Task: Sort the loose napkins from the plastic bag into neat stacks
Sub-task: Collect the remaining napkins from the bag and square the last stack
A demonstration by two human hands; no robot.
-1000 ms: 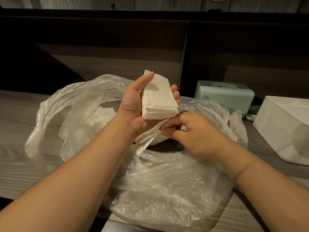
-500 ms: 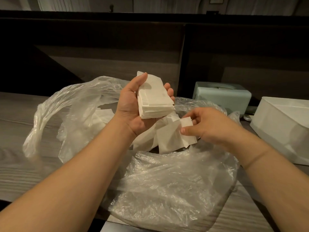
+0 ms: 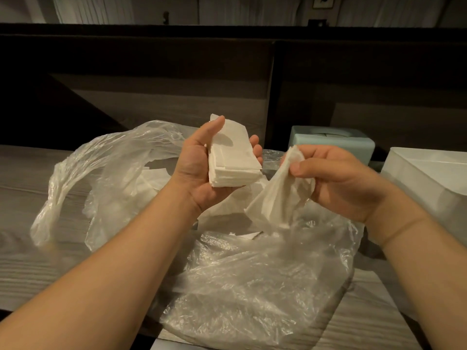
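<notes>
Now, in the head view, the left hand (image 3: pixel 202 170) cups a squared stack (image 3: pixel 233 161) above the bag (image 3: pixel 252 281); the right hand (image 3: pixel 336 180) pinches a limp napkin (image 3: pixel 275 198) just beside it; more napkins lie inside the bag; best to flatten and square that napkin before laying it on top, edges aligned.

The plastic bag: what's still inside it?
Through the clear plastic bag a few loose white napkins show near its open mouth, behind the left hand. How many more lie deeper is hidden by the crumpled plastic and both arms.
</notes>
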